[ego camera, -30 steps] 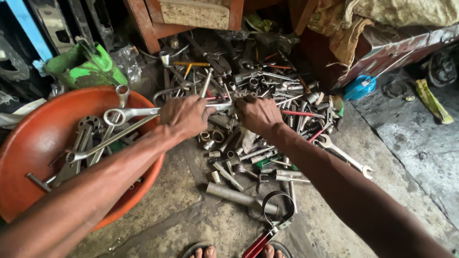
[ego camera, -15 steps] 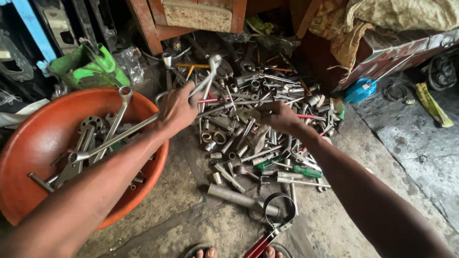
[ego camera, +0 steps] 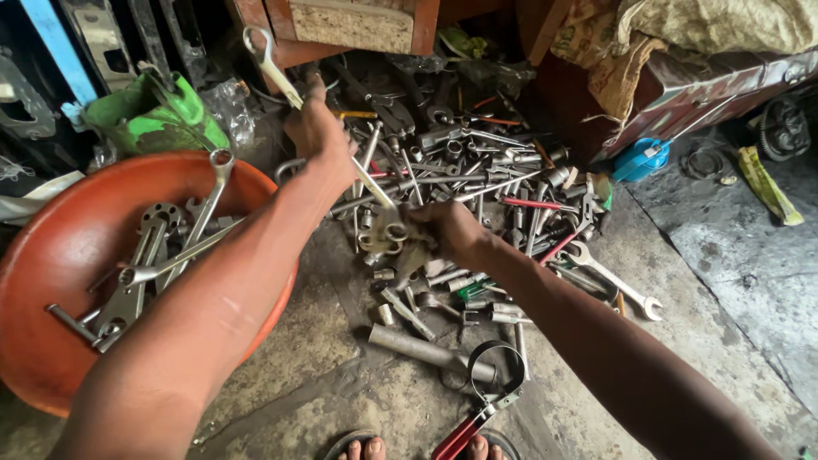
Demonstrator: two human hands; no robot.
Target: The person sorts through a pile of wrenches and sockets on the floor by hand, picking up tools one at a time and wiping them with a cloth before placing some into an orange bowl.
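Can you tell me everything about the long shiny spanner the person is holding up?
The long spanner is a slim bar of silvery metal, a bit dull and scuffed. Its top end is an open, hooked jaw near the wooden cabinet; the lower end reaches down toward the right hand, and its tip is hard to make out among the tools. It slants, top end to the left. The left hand wraps round its middle, lifting it above the pile of tools on the floor.

Dull grey metal wrench (ego camera: 324, 128), glossy orange plastic basin (ego camera: 51, 255), rough concrete floor (ego camera: 341, 358)
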